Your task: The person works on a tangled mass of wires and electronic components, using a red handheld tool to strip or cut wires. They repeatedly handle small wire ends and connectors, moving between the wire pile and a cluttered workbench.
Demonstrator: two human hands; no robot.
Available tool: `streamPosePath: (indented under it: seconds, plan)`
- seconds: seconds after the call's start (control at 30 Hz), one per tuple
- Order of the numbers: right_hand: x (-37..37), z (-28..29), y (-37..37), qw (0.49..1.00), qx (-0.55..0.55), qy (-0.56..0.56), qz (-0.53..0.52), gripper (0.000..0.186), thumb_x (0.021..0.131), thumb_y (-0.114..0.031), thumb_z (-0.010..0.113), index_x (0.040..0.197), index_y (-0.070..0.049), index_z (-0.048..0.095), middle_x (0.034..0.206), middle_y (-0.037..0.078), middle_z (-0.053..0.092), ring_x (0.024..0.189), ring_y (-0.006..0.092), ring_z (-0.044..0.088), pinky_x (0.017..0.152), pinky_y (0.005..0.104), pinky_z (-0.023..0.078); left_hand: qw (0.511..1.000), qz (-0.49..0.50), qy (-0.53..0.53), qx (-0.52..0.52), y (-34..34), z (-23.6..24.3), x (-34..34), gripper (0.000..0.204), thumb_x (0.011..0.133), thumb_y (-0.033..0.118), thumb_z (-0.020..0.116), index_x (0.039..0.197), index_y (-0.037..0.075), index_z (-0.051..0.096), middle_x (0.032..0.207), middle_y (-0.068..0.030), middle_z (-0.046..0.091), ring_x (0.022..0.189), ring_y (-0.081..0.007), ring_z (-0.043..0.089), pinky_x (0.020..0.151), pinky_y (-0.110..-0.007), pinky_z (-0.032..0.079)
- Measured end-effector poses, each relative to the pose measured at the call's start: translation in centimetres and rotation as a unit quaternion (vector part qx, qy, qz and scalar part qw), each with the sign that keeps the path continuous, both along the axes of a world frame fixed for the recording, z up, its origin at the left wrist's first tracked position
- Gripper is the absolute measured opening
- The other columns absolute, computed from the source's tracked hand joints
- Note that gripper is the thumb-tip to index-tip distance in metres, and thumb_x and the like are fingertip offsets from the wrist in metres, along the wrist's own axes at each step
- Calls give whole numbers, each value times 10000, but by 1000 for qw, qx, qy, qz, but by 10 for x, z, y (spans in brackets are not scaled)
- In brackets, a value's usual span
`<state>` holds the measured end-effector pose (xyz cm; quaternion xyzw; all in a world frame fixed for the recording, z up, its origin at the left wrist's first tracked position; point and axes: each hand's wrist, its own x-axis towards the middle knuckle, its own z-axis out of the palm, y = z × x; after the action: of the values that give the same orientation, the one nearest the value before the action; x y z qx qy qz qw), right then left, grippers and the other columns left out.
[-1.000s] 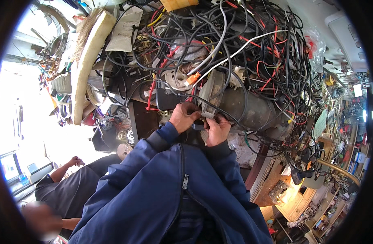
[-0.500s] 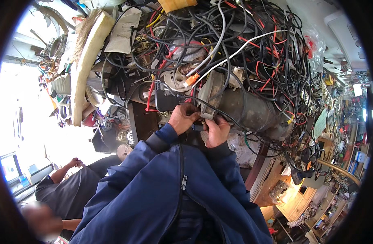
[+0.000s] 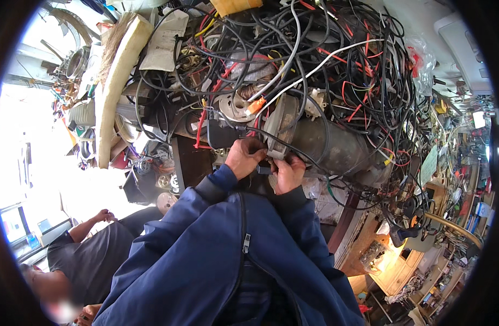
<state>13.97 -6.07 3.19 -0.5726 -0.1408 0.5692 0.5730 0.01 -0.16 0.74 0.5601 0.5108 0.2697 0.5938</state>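
A grey, motor-like metal cylinder [image 3: 344, 145] lies on its side just in front of the person, its broad flange [image 3: 281, 126] forming the left end. Both hands work at the near edge of that flange. The left hand [image 3: 243, 158] is at the cylinder's left end, thumb and fingers bent together; the right hand [image 3: 289, 174] is on the cylinder's near side, just under the flange, its fingers curled inward. Whether the fingertips grip the rim or some small part there, I cannot tell. A small dark block [image 3: 264, 170] sits between the hands, below the flange.

Just left of the cylinder is a black plastic box [image 3: 221, 134], from which a black cable [image 3: 298, 149] runs across the flange and along the cylinder's near side. Beyond the cylinder's left end are a round, pale metal end cover [image 3: 233, 108] and an orange connector [image 3: 255, 106]. Behind the cylinder spreads a heap of tangled cables [image 3: 336, 70], mostly black with red and white ones among them. Well to the cylinder's left stands a long cream-coloured slab [image 3: 118, 95] with broom-like bristles [image 3: 114, 51] beside it. Farther left, nearer than the cylinder, is a co-worker [image 3: 97, 258] in dark clothing.
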Motion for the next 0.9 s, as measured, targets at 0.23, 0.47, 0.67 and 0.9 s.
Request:
streamPosePath:
  seconds: [0.23,0.47,0.67,0.9]
  plan:
    - [17,20,-12,986,27,161,29,108,886,-100,604,931,-6,576,814,76,610,550,123,506,461,224,347,999,-2,-32,-39,0,15,1,128,830,47,616,914,-49,626,802,-70,651,751,-112,580,689,-282,474]
    - [27,25,-25,956,41,282,69,144,898,-156,621,946,-31,568,919,111,640,605,143,532,487,239,382,996,5,-79,-47,-2,0,-2,146,847,72,627,923,-53,631,823,-66,657,763,-111,580,724,-280,471]
    - [28,16,-31,940,87,310,111,146,895,-156,625,948,-32,572,940,126,648,612,153,544,502,252,399,996,2,-76,-49,-5,12,-3,172,850,113,635,924,-42,635,827,-60,654,755,-109,569,712,-267,461]
    - [28,23,-33,945,86,290,126,147,891,-130,621,949,-2,579,933,137,648,617,145,541,527,255,419,994,43,-78,-61,-21,16,-17,214,844,149,636,933,-46,642,812,-60,658,737,-99,570,683,-266,469]
